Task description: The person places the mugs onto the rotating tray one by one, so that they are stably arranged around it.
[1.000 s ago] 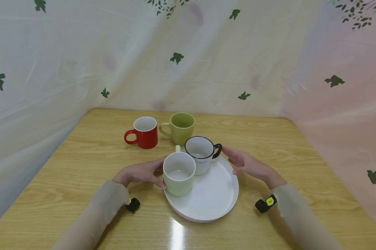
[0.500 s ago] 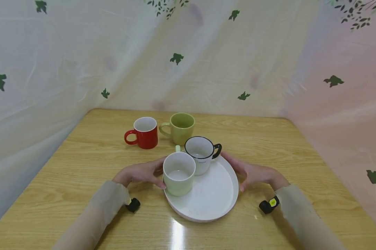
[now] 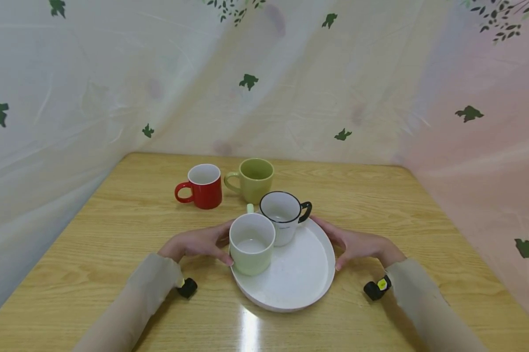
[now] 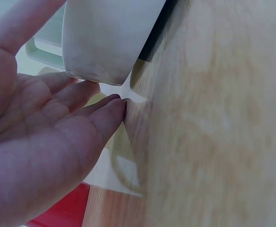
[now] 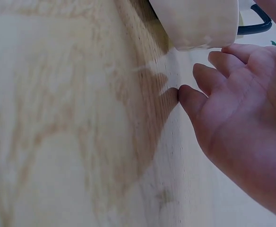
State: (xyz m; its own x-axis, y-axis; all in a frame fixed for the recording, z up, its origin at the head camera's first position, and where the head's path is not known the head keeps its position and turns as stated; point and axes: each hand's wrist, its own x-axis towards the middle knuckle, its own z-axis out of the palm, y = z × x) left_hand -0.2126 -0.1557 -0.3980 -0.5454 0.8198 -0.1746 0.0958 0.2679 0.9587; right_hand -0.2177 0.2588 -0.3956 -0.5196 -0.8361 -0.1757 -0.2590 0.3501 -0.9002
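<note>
A round white tray point(image 3: 299, 274) rests on the table, holding a pale green mug point(image 3: 252, 254) at its left and a white mug with black rim and handle point(image 3: 285, 230) behind it. My left hand point(image 3: 198, 244) lies along the tray's left side, thumb beside the pale green mug. On the right side, my right hand point(image 3: 357, 244) has its thumb at the rim and fingers reaching behind. The wrist views show relaxed fingers of the left hand point(image 4: 48, 123) and right hand point(image 5: 246, 109) against the outside of the tray's wall, not curled round it.
A red mug point(image 3: 207, 193) and an olive green mug point(image 3: 256, 183) stand behind the tray, toward the left, with handles pointing left. Past the wooden table's point(image 3: 357, 188) far edge hangs a pale curtain point(image 3: 291, 112) with leaf prints.
My right hand has come down from near the black handle to the tray's right side, and its thumb has shifted in to the rim. The left hand, tray and mugs look unmoved.
</note>
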